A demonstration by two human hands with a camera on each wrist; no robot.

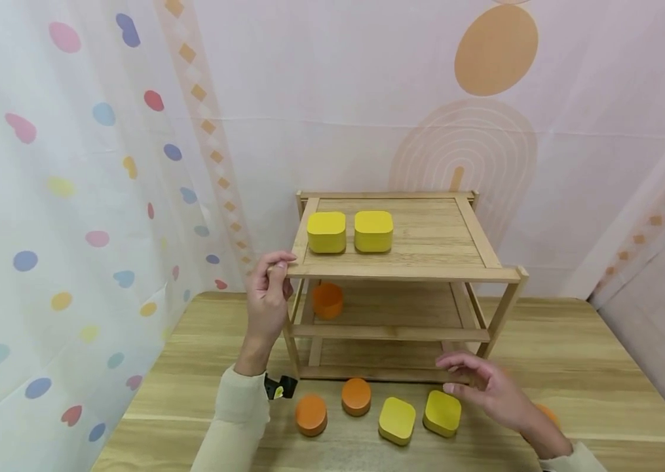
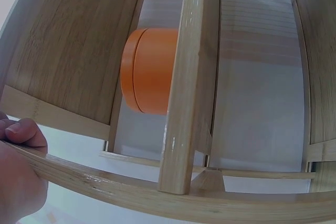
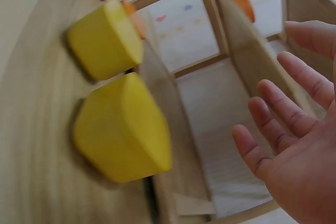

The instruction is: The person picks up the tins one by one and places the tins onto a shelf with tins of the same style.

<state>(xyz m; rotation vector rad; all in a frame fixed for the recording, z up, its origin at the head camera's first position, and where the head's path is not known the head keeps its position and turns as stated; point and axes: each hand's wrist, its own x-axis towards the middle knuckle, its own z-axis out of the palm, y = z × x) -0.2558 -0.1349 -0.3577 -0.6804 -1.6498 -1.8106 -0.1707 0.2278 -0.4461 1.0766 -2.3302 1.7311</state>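
No writing or brand can be read on any item. The front left corner of the top tier of the wooden shelf rack (image 1: 403, 272) is pinched by the left hand (image 1: 267, 295), while the right hand (image 1: 485, 387) is held with fingers spread and relaxed, gripping nothing, just above the nearest yellow square box (image 1: 442, 413) on the table (image 1: 190, 393). Four yellow square boxes are counted, two on the top tier and two on the table, and three orange round boxes are clearly seen, one orange round box (image 1: 327, 300) on the middle tier and two on the table.
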